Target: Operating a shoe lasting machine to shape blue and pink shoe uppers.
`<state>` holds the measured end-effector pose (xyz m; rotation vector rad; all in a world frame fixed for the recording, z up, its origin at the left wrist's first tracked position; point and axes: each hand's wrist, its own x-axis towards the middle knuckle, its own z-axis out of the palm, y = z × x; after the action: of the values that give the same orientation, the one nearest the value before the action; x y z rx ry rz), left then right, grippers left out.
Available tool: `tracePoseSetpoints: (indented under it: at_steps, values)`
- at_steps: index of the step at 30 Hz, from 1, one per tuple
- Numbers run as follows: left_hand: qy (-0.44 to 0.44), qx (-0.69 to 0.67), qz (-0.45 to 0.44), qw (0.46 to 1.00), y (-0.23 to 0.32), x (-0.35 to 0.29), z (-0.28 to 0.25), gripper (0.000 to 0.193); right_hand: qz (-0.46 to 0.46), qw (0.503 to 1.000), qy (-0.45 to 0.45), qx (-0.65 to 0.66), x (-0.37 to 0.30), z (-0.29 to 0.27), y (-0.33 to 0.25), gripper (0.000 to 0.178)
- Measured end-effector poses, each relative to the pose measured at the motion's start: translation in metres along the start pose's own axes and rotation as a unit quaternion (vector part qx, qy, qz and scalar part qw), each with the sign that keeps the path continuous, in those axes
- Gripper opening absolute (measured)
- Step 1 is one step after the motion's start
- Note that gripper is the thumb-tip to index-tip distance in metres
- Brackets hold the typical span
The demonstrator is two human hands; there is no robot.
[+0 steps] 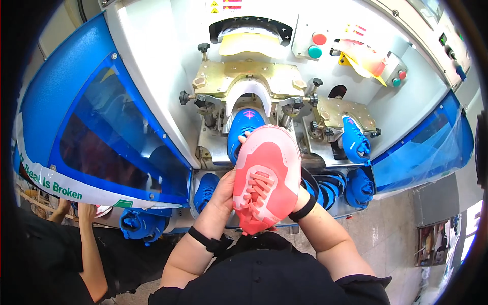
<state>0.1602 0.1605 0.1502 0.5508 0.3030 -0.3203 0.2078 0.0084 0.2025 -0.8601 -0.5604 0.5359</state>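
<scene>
A pink lace-up shoe upper [262,175] is held up in front of me, its rounded toe pointing away and its laces facing up. My left hand [225,189] grips its left side, with the thumb showing along the edge. My right hand [302,197] reaches behind its right side; the upper hides most of that hand's fingers. A few fingertips [244,136] show at the upper's far left edge; I cannot tell which hand they belong to. Just beyond, a blue shoe upper [247,122] rests toe-first at the machine's central clamp [249,76], partly covered by the pink one.
Another blue shoe [355,140] sits at the right-hand clamp [341,113]. Blue shoes [206,190] also lie on the front ledge. Red and green buttons [316,44] are on the machine. Blue side panels [109,127] flank it. At left, a co-worker's arm [91,249] is close by.
</scene>
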Motion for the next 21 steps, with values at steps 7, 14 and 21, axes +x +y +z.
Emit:
tracePoseSetpoints:
  at_steps: [7,14,21]
  values:
    - [-0.081,-0.044,-0.046,0.995,0.007,0.015,-0.010,0.040,0.039,0.983,0.043,0.174,0.008,0.000,-0.007,0.048]
    - [-0.076,0.008,-0.024,0.997,0.005,0.019,-0.011,0.047,-0.055,0.956,-0.008,-0.287,0.007,0.003,-0.011,0.048]
    - [-0.081,0.007,-0.024,0.996,0.007,0.021,-0.003,0.051,-0.144,0.767,-0.045,-0.624,0.021,0.002,-0.023,0.051]
